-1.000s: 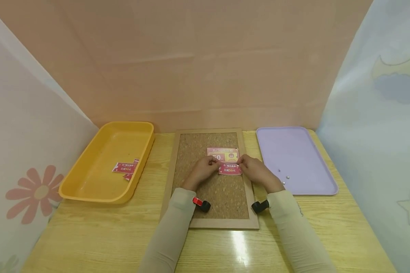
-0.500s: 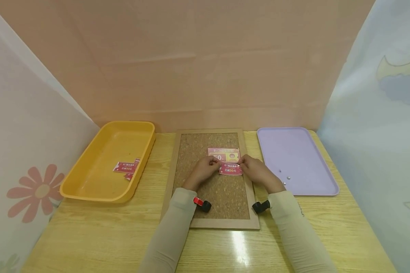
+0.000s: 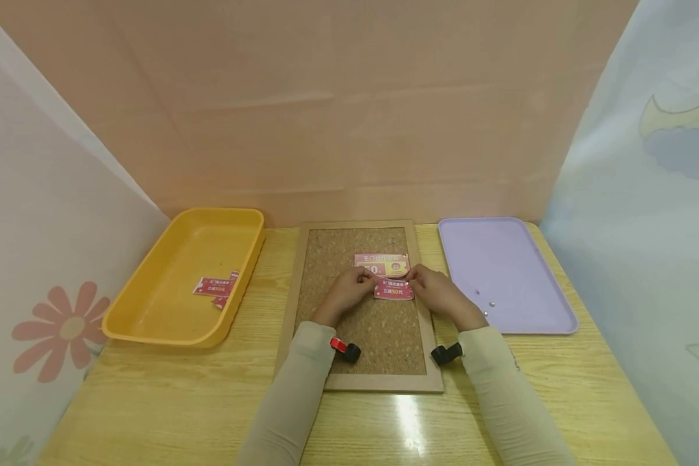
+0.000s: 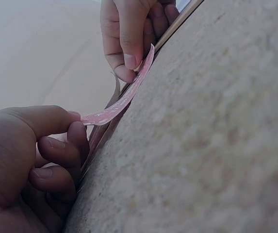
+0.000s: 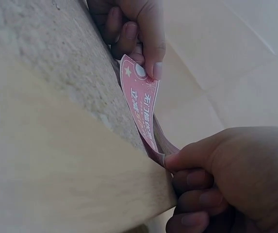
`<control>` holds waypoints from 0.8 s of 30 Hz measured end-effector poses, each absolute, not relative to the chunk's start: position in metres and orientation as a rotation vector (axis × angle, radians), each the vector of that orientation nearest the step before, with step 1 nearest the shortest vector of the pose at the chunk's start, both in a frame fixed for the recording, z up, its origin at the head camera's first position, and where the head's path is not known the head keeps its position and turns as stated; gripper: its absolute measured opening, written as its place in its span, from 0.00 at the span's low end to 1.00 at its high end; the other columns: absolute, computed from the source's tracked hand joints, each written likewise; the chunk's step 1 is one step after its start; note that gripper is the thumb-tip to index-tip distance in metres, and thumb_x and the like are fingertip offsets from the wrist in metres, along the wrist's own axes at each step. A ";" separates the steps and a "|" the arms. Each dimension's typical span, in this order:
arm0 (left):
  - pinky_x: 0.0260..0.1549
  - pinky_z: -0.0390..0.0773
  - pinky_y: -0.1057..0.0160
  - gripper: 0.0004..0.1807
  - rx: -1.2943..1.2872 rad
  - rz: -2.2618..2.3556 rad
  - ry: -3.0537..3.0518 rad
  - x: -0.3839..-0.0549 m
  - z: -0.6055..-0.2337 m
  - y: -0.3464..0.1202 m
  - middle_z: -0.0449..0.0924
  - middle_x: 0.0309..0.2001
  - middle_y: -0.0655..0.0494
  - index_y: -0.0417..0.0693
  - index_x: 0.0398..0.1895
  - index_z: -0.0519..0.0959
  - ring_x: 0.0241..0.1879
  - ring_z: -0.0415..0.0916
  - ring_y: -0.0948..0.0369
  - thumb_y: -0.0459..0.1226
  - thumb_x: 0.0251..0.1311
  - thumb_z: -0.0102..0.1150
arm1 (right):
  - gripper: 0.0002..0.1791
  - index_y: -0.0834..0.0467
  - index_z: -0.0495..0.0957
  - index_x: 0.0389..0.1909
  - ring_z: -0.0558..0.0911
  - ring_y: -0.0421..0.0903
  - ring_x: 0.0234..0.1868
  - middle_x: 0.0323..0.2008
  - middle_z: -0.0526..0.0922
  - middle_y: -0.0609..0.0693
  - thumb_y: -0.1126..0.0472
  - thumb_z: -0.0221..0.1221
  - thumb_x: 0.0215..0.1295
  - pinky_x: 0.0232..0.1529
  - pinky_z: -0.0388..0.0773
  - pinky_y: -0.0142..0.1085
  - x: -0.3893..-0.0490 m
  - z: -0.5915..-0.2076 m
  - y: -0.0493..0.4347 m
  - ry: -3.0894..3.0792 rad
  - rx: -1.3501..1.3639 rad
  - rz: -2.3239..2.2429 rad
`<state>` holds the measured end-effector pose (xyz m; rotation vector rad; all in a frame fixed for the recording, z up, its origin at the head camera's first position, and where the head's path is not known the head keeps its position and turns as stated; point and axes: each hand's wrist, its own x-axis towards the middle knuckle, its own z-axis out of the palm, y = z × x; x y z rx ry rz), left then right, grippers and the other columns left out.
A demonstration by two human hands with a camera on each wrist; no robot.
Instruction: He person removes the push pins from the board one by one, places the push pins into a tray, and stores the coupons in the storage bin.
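Note:
A small red coupon [image 3: 393, 290] with white and yellow print lies over the right part of the framed cork board [image 3: 373, 336]. My left hand [image 3: 347, 292] pinches its upper left corner between thumb and index finger. At the opposite end, my right hand [image 3: 441, 295] pinches the upper right corner, where a tiny shiny spot shows. The coupon [image 5: 139, 102] bows between the two hands, as the right wrist view shows. Just above it on the board is a larger pink and yellow coupon [image 3: 380, 260], its lower edge partly covered by my fingers.
On the left stands a deep yellow tray [image 3: 151, 330] with a few red coupons [image 3: 215, 287] at its right side. A flat purple tray [image 3: 503, 259] lies on the right, with several small metal pins [image 3: 492, 303] near its lower left. Everything rests on a wooden table [image 3: 210, 401].
Both hands keep the same hold on the coupon in nearly the same place. Only a very slight shift of the whole view shows.

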<state>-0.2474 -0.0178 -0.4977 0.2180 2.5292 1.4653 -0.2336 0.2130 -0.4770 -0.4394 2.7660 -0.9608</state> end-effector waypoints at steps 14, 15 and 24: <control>0.26 0.69 0.65 0.11 0.226 1.479 2.522 -0.247 -0.497 -0.018 0.78 0.31 0.57 0.47 0.39 0.81 0.28 0.68 0.62 0.45 0.65 0.59 | 0.08 0.58 0.73 0.48 0.69 0.46 0.23 0.27 0.74 0.51 0.59 0.50 0.74 0.26 0.68 0.39 -0.236 -0.477 0.214 2.775 -0.427 -0.928; 0.26 0.69 0.65 0.11 0.229 1.482 2.522 -0.247 -0.496 -0.018 0.78 0.31 0.56 0.46 0.39 0.81 0.27 0.68 0.62 0.45 0.65 0.59 | 0.08 0.58 0.73 0.48 0.69 0.46 0.23 0.27 0.74 0.51 0.60 0.49 0.74 0.26 0.68 0.39 -0.236 -0.477 0.214 2.775 -0.427 -0.928; 0.25 0.69 0.65 0.12 0.237 1.476 2.533 -0.246 -0.497 -0.018 0.77 0.31 0.57 0.45 0.39 0.81 0.27 0.68 0.63 0.44 0.65 0.59 | 0.08 0.59 0.73 0.46 0.68 0.45 0.22 0.24 0.71 0.49 0.60 0.50 0.73 0.24 0.66 0.38 -0.236 -0.478 0.215 2.770 -0.439 -0.944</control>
